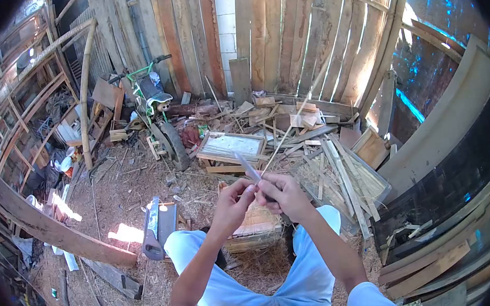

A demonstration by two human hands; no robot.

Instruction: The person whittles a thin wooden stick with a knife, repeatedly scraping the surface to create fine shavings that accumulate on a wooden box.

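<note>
My left hand (233,203) and my right hand (282,194) meet in front of me above my knees. The right hand grips a knife, and its grey blade (247,167) points up and to the left. A thin bamboo strip (297,114) runs from between the two hands up and to the right; the left hand's fingertips pinch it beside the blade. A wooden crate (256,229) stands on the ground between my legs, under the hands.
A small green bike (157,111) leans by the plank wall. A framed panel (231,145) and scattered wood offcuts (289,120) lie ahead. A curved blade tool (151,231) rests on a block at left. Stacked boards (440,252) fill the right side.
</note>
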